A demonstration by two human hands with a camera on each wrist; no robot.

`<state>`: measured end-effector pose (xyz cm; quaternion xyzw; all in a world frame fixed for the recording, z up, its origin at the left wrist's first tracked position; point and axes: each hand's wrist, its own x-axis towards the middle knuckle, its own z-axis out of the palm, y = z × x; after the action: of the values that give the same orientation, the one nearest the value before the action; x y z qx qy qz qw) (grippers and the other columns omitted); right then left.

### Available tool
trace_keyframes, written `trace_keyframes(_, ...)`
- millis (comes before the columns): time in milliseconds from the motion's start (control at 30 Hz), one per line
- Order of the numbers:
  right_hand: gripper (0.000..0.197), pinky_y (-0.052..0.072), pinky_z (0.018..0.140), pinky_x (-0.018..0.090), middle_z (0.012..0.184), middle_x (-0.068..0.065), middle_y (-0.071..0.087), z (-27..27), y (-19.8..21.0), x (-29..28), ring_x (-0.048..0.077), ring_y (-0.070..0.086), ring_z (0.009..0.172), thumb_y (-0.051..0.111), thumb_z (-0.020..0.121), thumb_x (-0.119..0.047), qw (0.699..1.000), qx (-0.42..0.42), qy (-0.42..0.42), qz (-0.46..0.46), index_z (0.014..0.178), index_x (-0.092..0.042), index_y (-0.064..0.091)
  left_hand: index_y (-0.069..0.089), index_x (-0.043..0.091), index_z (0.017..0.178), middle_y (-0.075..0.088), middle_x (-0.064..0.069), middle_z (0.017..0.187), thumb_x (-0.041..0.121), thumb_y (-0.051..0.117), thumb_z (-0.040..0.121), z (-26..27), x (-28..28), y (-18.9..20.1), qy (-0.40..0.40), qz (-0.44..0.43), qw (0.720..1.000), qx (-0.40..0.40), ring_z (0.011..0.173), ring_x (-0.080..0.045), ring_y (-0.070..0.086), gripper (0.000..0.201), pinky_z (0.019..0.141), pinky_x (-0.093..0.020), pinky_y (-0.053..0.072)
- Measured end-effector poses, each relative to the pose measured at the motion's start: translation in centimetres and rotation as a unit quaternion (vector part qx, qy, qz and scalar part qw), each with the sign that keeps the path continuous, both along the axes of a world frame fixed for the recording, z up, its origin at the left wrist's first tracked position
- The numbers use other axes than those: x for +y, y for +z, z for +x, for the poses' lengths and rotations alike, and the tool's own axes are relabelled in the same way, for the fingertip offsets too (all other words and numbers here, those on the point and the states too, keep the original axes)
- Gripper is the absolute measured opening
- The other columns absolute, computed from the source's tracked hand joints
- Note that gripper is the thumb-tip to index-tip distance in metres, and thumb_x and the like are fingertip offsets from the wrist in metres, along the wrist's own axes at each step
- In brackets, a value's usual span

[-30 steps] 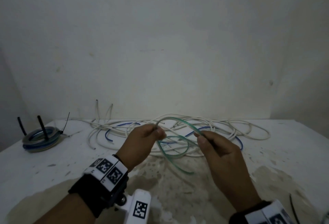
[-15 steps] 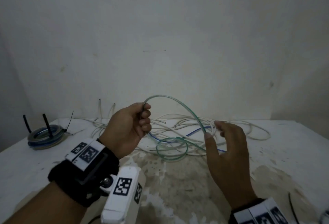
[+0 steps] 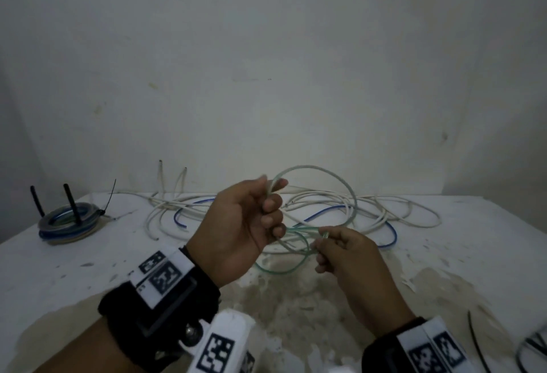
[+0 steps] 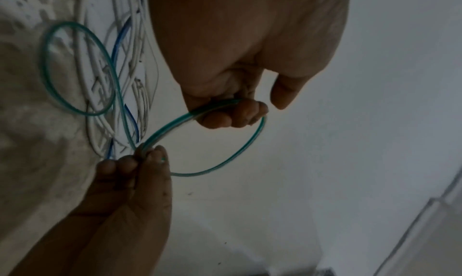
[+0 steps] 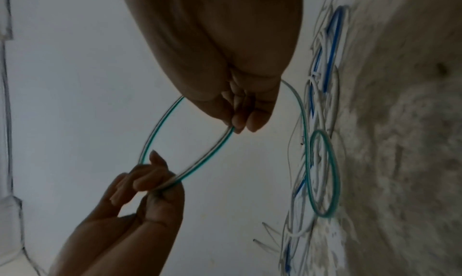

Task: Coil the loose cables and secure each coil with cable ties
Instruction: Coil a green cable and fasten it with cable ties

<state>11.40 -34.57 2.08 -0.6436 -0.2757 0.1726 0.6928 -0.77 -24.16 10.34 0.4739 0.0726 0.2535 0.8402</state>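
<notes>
A thin green cable (image 3: 331,172) stands in one raised loop above the white table (image 3: 74,272). My left hand (image 3: 268,209) grips the loop's near side with curled fingers, above the table's middle. My right hand (image 3: 321,242) is just right of it and lower, pinching the same cable between thumb and fingers. In the left wrist view the left hand (image 4: 235,116) holds the green cable (image 4: 240,152) while the right hand (image 4: 145,158) pinches its bottom. In the right wrist view the right hand (image 5: 241,122) pinches it and a second green loop (image 5: 325,173) lies on the table.
A loose tangle of white cables (image 3: 393,209) and a blue cable (image 3: 392,233) lies behind my hands along the wall. A tied coil (image 3: 69,220) with black tie tails sticking up sits at far left. Black cable ties (image 3: 475,340) lie at the near right edge.
My left hand lifted the green cable off the table and formed a loop. My right hand let go half a second ago, then took hold again lower down, close to the left hand.
</notes>
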Motion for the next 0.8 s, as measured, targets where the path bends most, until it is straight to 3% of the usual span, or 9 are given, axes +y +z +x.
trace_keyframes(167,0.021,0.04,0.048,0.023,0.068,0.002,0.061,1.6,0.2,-1.0,0.018,0.049,0.051,0.045,0.097,-0.009,0.991,-0.089,-0.083,-0.046,0.101,-0.015,0.064,0.061,0.008,0.085,0.037,0.009,0.049,0.024,0.059,0.074,-0.9,3.3,1.9,0.049,-0.086,0.992,-0.076,0.041,-0.005,0.039,0.02,0.053,-0.019,0.045)
trace_keyframes(267,0.025,0.039,0.058,0.028,0.077,0.01,0.064,3.9,-0.3,-1.6,0.025,0.05,0.06,0.041,0.096,-0.01,0.972,-0.129,-0.187,-0.058,0.106,-0.011,0.064,0.059,0.007,0.084,0.041,0.01,0.051,0.015,0.066,0.06,-1.6,6.2,2.9,0.115,-0.111,0.982,-0.104,0.041,-0.004,0.041,0.027,0.05,-0.016,0.046)
trace_keyframes(333,0.024,0.043,0.066,0.031,0.091,0.013,0.066,4.8,-0.5,-1.9,0.025,0.054,0.07,0.043,0.096,-0.012,0.962,-0.147,-0.221,-0.063,0.108,-0.011,0.064,0.055,0.007,0.086,0.045,0.007,0.052,0.012,0.056,0.078,-1.8,7.4,3.0,0.157,-0.089,0.981,-0.075,0.042,-0.006,0.044,0.009,0.05,-0.016,0.047)
trace_keyframes(433,0.02,0.05,0.08,0.039,0.094,0.009,0.068,4.4,0.2,-2.1,0.029,0.063,0.086,0.049,0.096,-0.014,0.948,-0.21,-0.237,-0.036,0.105,-0.012,0.067,0.048,0.012,0.082,0.051,0.003,0.052,0.012,0.036,0.099,-1.6,7.8,2.4,0.219,-0.03,0.975,-0.015,0.043,-0.01,0.053,0.021,0.05,-0.021,0.052)
trace_keyframes(533,0.022,0.039,0.074,0.016,0.092,0.009,0.068,3.5,1.3,-2.5,0.02,0.061,0.09,0.052,0.095,-0.011,0.92,-0.303,-0.245,-0.04,0.109,-0.006,0.069,0.048,0.011,0.09,0.056,-0.002,0.057,0.005,0.035,0.099,-1.7,7.0,1.8,0.224,0.037,0.974,0.006,0.051,-0.015,0.062,0.017,0.053,-0.026,0.056)
trace_keyframes(600,0.023,0.038,0.068,0.001,0.089,0.003,0.072,2.8,1.9,-2.4,0.0,0.06,0.078,0.052,0.095,-0.013,0.93,-0.297,-0.213,-0.028,0.109,-0.007,0.069,0.05,0.006,0.101,0.054,-0.004,0.061,0.001,0.035,0.097,-1.6,6.3,1.5,0.196,0.055,0.979,0.023,0.051,-0.015,0.059,0.017,0.05,-0.023,0.053)
trace_keyframes(633,0.021,0.042,0.066,0.002,0.082,-0.002,0.071,2.4,2.2,-2.1,-0.003,0.06,0.069,0.052,0.095,-0.014,0.941,-0.284,-0.183,-0.02,0.106,-0.011,0.07,0.049,0.005,0.105,0.051,-0.004,0.061,0.001,0.034,0.096,-1.5,5.8,1.3,0.181,0.056,0.981,0.032,0.047,-0.014,0.052,0.018,0.046,-0.021,0.048)
trace_keyframes(733,0.019,0.055,0.059,0.037,0.072,-0.001,0.069,0.7,3.2,-1.1,0.015,0.061,0.06,0.056,0.093,-0.018,0.982,-0.172,-0.071,0.013,0.083,-0.023,0.071,0.046,0.008,0.109,0.044,-0.003,0.057,0.011,0.033,0.101,-0.9,4.0,0.6,0.149,0.062,0.985,0.055,0.044,-0.013,0.039,0.016,0.041,-0.023,0.035)
trace_keyframes(800,0.025,0.05,0.049,0.034,0.071,0.011,0.068,-0.3,4.2,-0.6,0.021,0.058,0.055,0.059,0.091,-0.022,0.996,-0.064,-0.006,0.06,0.072,-0.014,0.071,0.052,0.007,0.103,0.047,-0.002,0.059,0.01,0.035,0.101,-0.7,2.8,0.1,0.142,0.09,0.983,0.078,0.049,-0.014,0.044,0.017,0.047,-0.025,0.038)
